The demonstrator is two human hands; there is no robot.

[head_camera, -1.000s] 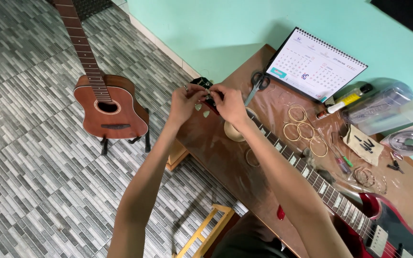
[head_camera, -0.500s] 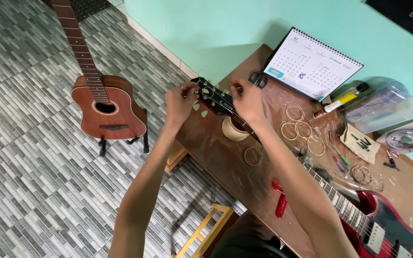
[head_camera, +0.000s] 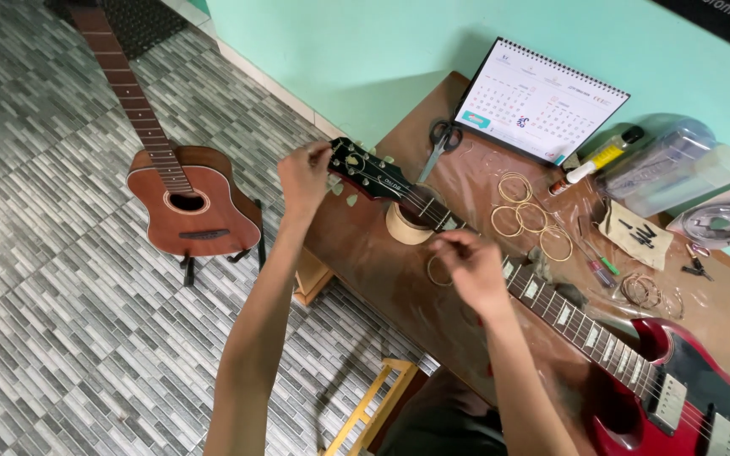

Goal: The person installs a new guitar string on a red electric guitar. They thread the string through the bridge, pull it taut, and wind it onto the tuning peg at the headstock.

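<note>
- Left hand point(head_camera: 304, 176): fingers pinched on a tuning peg at the black headstock point(head_camera: 371, 173) of the red electric guitar point(head_camera: 678, 380).
- Right hand point(head_camera: 471, 268): fingers curled over the neck near the nut; grip contents not discernible.
- Guitar position: flat on brown wooden table point(head_camera: 382, 253), headstock overhanging the table edge, neck resting on round tape roll point(head_camera: 405, 226).
- Nearby: coiled strings point(head_camera: 521, 207), scissors point(head_camera: 441, 139), white desk calendar point(head_camera: 538, 101).

1. Both bare forearms reach up and away from the body, the left arm stretched farther out than the right.
2. The left hand point(head_camera: 304, 175) is raised at the end of a nearly straight arm, fingers curled in and pinched together at the tips.
3. The right hand point(head_camera: 469, 268) sits nearer the body, back turned up, fingers bent downward in a loose pinch.
4. The two hands are well apart.
</note>
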